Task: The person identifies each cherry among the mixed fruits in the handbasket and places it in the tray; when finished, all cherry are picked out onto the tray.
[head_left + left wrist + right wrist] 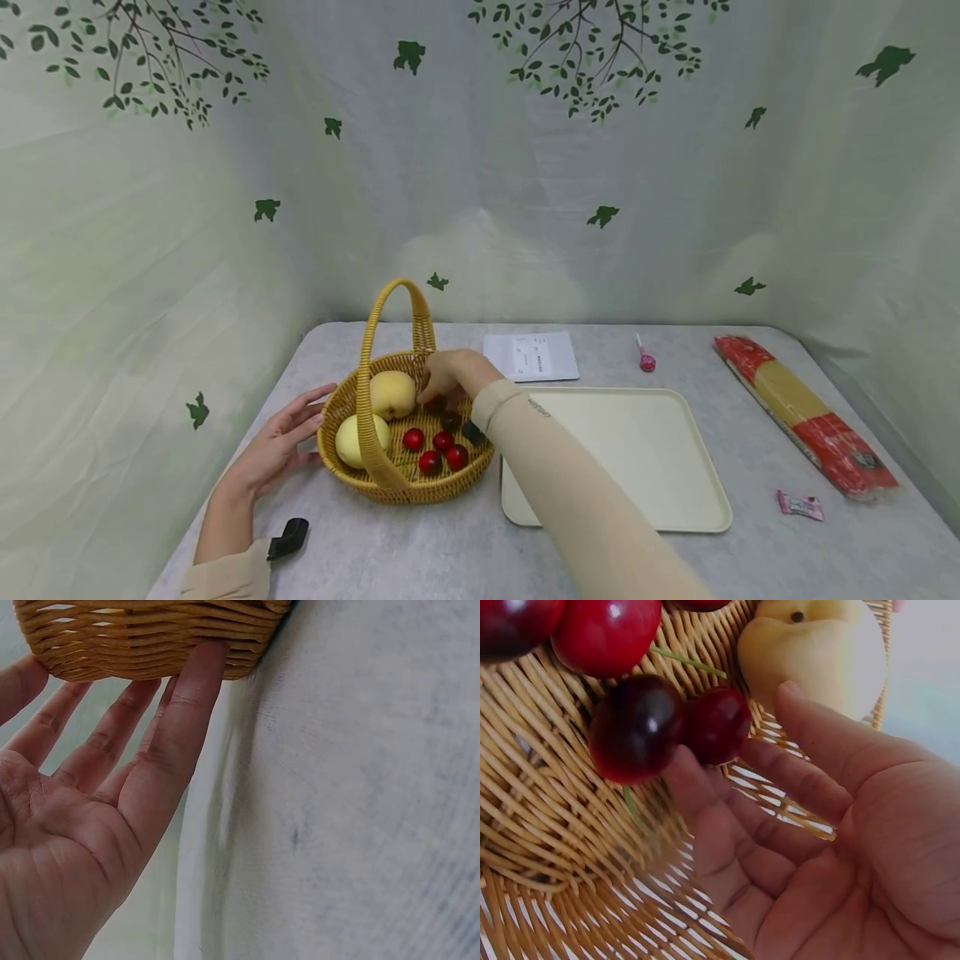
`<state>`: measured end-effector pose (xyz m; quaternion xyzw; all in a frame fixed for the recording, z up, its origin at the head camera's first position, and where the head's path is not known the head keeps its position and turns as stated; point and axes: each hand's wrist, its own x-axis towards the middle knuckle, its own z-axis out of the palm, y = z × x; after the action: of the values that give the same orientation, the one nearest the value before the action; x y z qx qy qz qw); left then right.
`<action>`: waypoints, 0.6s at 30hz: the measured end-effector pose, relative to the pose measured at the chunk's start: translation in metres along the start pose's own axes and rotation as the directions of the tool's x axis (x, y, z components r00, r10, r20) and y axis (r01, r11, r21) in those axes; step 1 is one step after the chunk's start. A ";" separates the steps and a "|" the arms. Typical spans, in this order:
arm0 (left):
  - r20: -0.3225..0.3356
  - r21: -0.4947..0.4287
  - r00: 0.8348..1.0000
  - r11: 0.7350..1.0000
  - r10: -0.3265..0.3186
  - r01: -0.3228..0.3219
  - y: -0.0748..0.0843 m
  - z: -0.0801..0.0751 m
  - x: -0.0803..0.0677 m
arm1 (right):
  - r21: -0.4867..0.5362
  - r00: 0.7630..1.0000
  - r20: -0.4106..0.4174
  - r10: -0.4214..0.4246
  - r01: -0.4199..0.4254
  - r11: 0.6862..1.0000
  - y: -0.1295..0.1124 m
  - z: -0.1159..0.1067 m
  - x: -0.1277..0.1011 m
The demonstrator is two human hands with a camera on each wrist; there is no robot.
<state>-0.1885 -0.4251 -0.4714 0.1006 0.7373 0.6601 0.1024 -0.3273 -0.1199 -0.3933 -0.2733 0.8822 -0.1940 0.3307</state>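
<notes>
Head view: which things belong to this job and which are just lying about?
Likely the job: wicker basket, touched by left hand; cherries, by right hand; yellow fruits.

Likely lying about: white packet, lollipop, wrapped candy, red bag, perhaps tray.

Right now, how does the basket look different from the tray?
The basket is woven and golden; the tray is plain and cream. The basket is rounded with a tall handle; the tray is flat and roughly rectangular. The left hand touches the basket, not the tray. Both sit on the table.
</notes>
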 end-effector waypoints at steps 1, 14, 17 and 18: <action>0.000 -0.003 1.000 1.000 0.000 0.000 0.000 0.000 0.000 | -0.027 1.000 -0.004 -0.022 0.022 0.999 0.000 0.002 0.002; 0.012 -0.022 1.000 1.000 0.012 -0.012 0.000 0.000 -0.001 | -0.005 0.995 0.013 -0.099 0.099 0.995 -0.003 0.008 0.008; 0.014 -0.022 1.000 1.000 0.014 -0.014 0.000 0.001 -0.001 | 0.006 0.993 -0.002 -0.115 0.115 0.993 -0.001 0.005 0.005; 0.013 -0.023 1.000 1.000 0.014 -0.014 -0.001 0.001 -0.001 | -0.005 0.992 -0.011 -0.122 0.122 0.992 -0.001 0.004 0.003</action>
<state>-0.1870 -0.4249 -0.4721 0.1090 0.7284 0.6683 0.1040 -0.3265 -0.1230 -0.3976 -0.3264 0.8661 -0.2137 0.3125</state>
